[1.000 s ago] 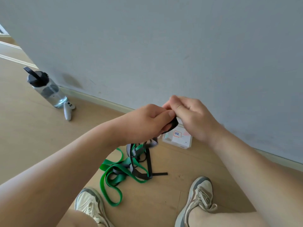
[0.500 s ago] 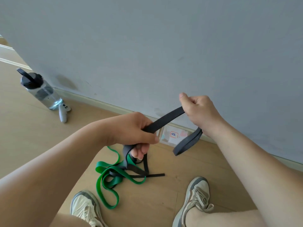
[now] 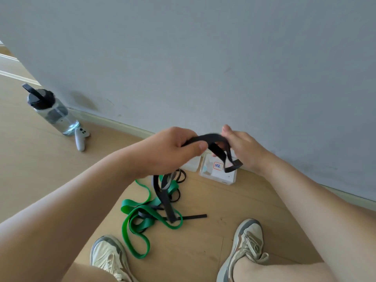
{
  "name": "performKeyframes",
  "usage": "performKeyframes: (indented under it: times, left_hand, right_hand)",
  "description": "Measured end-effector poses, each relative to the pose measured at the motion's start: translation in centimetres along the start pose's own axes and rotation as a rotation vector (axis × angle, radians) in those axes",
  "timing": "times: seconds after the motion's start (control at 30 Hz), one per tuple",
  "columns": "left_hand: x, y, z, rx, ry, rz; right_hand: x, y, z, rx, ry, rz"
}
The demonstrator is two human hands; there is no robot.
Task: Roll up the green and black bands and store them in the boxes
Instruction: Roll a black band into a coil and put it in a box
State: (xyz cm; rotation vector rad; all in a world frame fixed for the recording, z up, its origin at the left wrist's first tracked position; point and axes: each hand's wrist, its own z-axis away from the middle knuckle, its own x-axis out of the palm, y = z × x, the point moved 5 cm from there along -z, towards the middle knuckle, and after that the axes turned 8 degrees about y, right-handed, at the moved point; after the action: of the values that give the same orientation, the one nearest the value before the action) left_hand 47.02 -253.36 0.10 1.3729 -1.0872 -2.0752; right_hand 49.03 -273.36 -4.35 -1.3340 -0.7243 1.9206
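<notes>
At frame centre your left hand (image 3: 168, 151) grips the black band (image 3: 205, 138); your right hand (image 3: 242, 149) seems to pinch its loop, though blur hides the fingers. Its tail trails into the green band (image 3: 138, 216) lower centre, so pulling could snag both.

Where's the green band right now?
Head view, low centre: the green band lies on the floor, tangled with black bands, between the left shoe and the boxes by the wall.

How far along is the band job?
Done: no finished roll shows. In hand: left hand and right hand hold the flat black elastic band. Left: rolling it, the loose green elastic band on the floor, storing them in the clear plastic boxes.
</notes>
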Motion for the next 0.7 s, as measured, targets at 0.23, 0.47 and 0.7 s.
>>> performKeyframes:
  times: [0.23,0.47,0.7]
  left_hand:
    - [1.0,1.5,-0.1,0.091,-0.033,0.031]
    - [0.1,1.4,0.6,0.058,-0.065,0.003]
    - [-1.7,-3.5,0.3,-0.215,-0.113,-0.048]
  right_hand:
    - [1.7,-6.4,2.6,-0.298,-0.01,-0.241]
    - [2.0,-6.6,2.7,-0.298,0.015,-0.073]
    - [-4.9,-2.4,0.5,-0.111,0.41,0.065]
